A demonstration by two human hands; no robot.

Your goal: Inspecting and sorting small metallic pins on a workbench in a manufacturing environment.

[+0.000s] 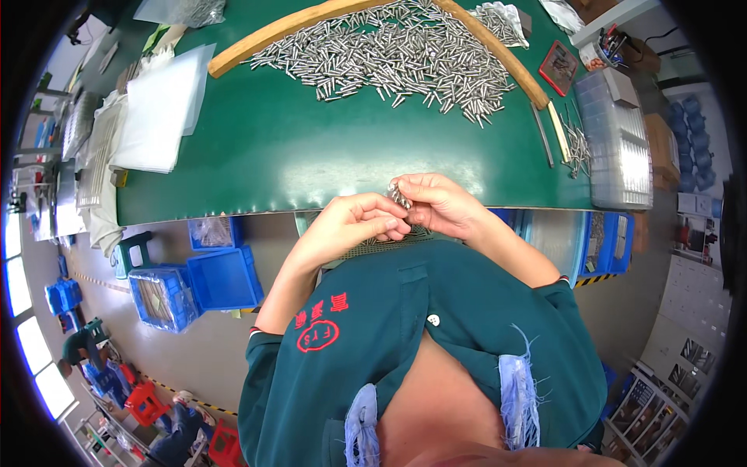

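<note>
My left hand (363,222) and my right hand (442,204) meet at the near edge of the green table (257,159). Between their fingertips is a small cluster of shiny metal pins (399,196), partly covered by the fingers. The right thumb and forefinger pinch it from above, while the left fingers curl closed against its lower side. Farther off on the table lies a large heap of similar small metal pins (389,54), bordered by wooden bars (510,62). Below the hands, a green mesh-like surface (381,247) shows in part over my lap.
Clear plastic sheets (159,113) lie at the left. Stacked clear plastic trays (618,140), a red-framed box (559,68) and a small pile of long metal pins (576,148) stand at the right. Blue bins (226,278) sit on the floor at the left; other people work beyond.
</note>
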